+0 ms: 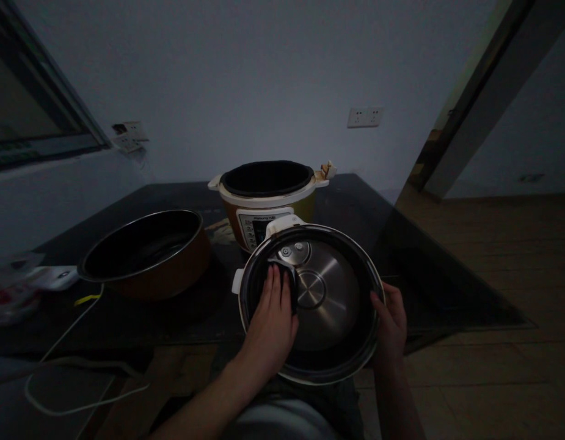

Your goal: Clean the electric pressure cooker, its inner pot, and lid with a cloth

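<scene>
A pressure cooker lid (339,305) is held tilted with its shiny metal inside facing me. My right hand (391,318) grips its right rim, thumb over the edge. My left hand (273,315) presses a dark cloth (292,282) against the left part of the lid's inside, near the small valve fittings. The fingers lie together over the cloth, hiding much of it. Just behind the lid stands the electric pressure cooker (275,201) with its top uncovered, its control panel partly covered by the lid.
A brown pot (172,269) with a dark inside and a pale handle (57,276) rests on the black tabletop (374,220) at left. Beside it lie a plastic bag (10,293) and a white cord (76,318). Wall sockets (364,117) are behind the table.
</scene>
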Action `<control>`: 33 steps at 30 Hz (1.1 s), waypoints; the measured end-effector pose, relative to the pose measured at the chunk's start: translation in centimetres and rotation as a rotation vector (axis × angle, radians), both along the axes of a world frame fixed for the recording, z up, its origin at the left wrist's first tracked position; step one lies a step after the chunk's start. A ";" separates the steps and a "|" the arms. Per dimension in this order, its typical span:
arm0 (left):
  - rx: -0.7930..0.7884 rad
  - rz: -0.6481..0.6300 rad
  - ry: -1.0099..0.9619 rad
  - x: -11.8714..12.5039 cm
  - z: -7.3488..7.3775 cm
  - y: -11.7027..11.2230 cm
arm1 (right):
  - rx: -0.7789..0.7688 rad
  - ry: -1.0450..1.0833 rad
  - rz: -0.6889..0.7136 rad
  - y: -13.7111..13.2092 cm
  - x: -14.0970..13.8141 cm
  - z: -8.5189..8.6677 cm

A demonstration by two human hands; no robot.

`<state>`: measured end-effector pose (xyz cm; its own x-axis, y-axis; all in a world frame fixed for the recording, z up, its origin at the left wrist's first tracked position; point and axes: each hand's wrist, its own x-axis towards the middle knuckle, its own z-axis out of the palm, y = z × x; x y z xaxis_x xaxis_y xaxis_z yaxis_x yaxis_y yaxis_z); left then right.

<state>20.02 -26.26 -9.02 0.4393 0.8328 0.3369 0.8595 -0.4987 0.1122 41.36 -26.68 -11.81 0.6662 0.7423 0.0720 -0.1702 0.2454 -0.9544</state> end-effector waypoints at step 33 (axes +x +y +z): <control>0.027 -0.070 0.029 1.1 2.1 2.9 | 0.044 0.059 0.012 -0.1 0.1 -1.1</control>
<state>21.14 -23.34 -6.96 0.5056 0.7905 0.3456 0.8252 -0.5600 0.0735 41.49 -26.77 -12.91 0.6611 0.7474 0.0658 -0.2291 0.2846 -0.9309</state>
